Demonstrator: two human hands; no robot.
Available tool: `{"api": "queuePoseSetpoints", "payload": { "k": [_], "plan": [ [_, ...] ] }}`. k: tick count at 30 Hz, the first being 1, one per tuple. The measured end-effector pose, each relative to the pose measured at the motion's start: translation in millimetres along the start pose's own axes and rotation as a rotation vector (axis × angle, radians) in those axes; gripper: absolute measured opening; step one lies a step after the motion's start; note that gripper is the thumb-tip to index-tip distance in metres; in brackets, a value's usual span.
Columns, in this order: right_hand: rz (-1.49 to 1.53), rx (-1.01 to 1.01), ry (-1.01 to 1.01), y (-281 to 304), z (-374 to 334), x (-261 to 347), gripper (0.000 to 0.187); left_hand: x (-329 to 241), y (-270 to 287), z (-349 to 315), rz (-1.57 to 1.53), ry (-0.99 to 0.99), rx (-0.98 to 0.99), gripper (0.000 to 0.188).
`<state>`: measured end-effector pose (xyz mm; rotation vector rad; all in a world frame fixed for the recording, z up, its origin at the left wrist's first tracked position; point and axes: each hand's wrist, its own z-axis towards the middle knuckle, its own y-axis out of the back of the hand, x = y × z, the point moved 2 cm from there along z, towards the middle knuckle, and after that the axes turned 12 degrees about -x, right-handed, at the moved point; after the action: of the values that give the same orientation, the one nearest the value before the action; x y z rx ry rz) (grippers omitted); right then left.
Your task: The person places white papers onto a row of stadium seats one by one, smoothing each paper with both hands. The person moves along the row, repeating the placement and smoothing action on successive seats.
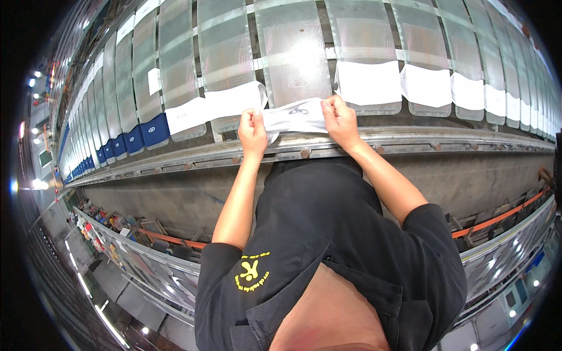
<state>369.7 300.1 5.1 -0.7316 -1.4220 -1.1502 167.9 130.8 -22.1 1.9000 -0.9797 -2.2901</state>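
Note:
A white fabric piece [284, 121] with a small dark printed mark is stretched between my hands at the near end of a shiny, greenish plate [293, 55]. My left hand [253, 133] pinches the fabric's left end. At the other end, my right hand [341, 121] grips it with fingers closed. The part of the fabric under my fingers is hidden. Left of my left hand, another white fabric piece [234, 99] lies across the neighbouring plate. To the right of my right hand, a white fabric piece [369, 83] rests flat on its own plate.
Several plates run along the long table, with white pieces [425, 83] at right and navy blue pieces [154, 130] at left. A metal rail with bolts [304, 154] edges the table before my body. Behind me stands another long table with an orange bar [170, 238].

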Motion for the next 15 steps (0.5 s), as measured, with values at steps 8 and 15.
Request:
{"api": "queuePoseSetpoints", "payload": {
  "k": [8,15],
  "plan": [
    [-0.221,0.023,-0.152,-3,49,-70,0.028,30,-25,55,0.256,-0.117,0.146,0.027],
    [-0.524,0.029,-0.073,-19,85,-90,0.027,53,-68,104,0.438,-0.177,0.234,0.027]
  ]
}}
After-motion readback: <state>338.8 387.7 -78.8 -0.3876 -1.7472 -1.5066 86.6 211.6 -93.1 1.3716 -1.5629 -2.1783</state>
